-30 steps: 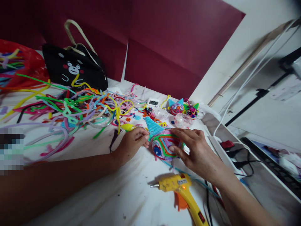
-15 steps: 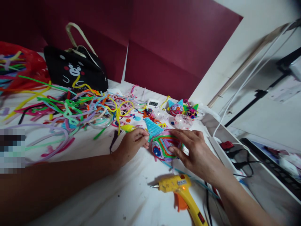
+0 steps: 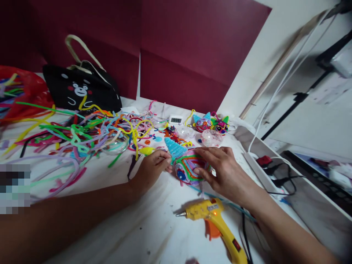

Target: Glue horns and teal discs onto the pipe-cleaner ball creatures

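Head view: the striped craft ball sits on the white tabletop just beyond the yellow glue gun, its blue fin pointing away from the gun; the right hand holds the ball, fingers fairly wide across its top and thumb on its striped face; the left hand, beyond the gun's nozzle, has thumb and fingertips narrow, close together by the fin's lower edge; whether they pinch it I cannot tell; left of the gun, a broad stretch of tabletop reaches under the left forearm, the roomier side; right of the gun, the right forearm and a black cord crowd in, with the power strip and a low grey panel, white along its upper edge, past them; well beyond the gun, clear domes, a digital clock and two eared ornaments stand near the maroon sheet's lower edge; far left, a heap of fuzzy stems bounds the room, a black bag behind it.
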Demonstrator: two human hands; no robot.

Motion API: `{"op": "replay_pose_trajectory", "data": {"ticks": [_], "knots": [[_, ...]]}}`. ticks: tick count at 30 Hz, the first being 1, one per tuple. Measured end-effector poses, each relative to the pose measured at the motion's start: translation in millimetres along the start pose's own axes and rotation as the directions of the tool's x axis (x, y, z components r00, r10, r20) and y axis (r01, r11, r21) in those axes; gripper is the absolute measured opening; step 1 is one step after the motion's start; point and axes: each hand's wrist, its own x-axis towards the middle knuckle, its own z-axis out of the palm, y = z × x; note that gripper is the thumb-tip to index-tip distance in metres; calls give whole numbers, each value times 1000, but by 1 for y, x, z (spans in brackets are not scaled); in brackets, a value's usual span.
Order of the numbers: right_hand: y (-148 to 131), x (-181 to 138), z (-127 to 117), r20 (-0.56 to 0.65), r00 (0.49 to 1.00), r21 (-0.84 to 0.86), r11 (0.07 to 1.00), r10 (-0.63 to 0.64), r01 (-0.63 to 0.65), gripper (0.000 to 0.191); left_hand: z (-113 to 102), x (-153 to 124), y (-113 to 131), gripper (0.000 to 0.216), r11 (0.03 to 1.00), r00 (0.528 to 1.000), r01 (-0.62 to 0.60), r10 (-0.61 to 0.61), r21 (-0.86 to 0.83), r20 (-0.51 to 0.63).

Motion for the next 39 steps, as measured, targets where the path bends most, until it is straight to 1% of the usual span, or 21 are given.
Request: {"op": "replay_pose_trajectory", "data": {"ticks": [8,14,22,26,34,39], "knots": [[-1,3,-4,28,1000,16,1000,5,-5,35,-5,1,-3,21,998,999,37,-36,42,-20],[0,3,-7,30,999,29,1000,10,-11,31,-6,-1,0,23,995,999,35,-37,90,17],[-1,4,-9,44,999,20,999,25,-26,28,-3,-4,7,22,990,998,56,-56,129,-4],[-1,3,-10,46,999,22,999,25,-26,29,-2,-4,8,24,992,998,62,-61,110,-10],[0,3,-9,35,999,22,1000,18,-19,28,-5,-3,3,28,995,996,92,-92,33,-10],[1,3,-8,33,999,36,999,12,-14,28,-4,-3,4,27,996,996,82,-82,24,-21]]}}
